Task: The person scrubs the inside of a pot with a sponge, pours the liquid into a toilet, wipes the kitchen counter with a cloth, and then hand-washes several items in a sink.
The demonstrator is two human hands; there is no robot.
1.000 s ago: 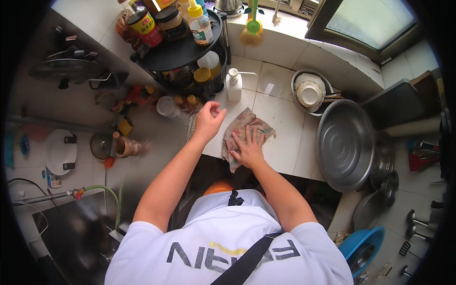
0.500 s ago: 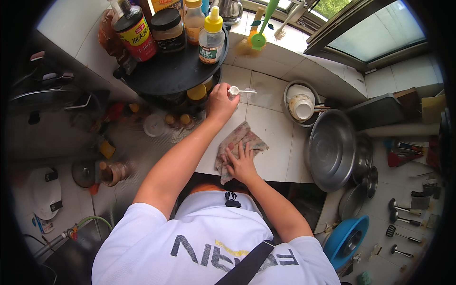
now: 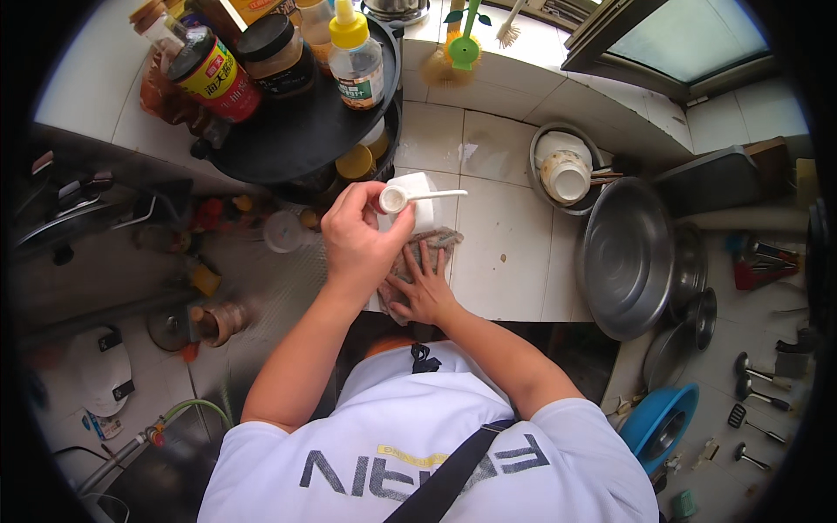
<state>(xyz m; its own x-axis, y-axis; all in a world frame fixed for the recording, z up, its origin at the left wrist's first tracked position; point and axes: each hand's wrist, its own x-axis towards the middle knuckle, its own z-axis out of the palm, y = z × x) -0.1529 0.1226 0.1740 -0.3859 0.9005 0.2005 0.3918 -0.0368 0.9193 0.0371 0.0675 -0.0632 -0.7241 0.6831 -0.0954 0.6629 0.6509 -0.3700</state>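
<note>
The left hand (image 3: 356, 240) sits up at 10 o'clock from the right, its thumb (image 3: 401, 225) and fingers (image 3: 370, 192) curled toward each other in a grip, their tips pointing between 1 and 2 o'clock. Its bare left forearm (image 3: 305, 357) runs up toward 1 o'clock, the wrist almost in line with it. The right hand (image 3: 425, 295) lies palm down with back showing, fingers spread from 10 to 12 o'clock and thumb toward 9. Its bare right forearm (image 3: 506, 349) slants toward 10 o'clock.
</note>
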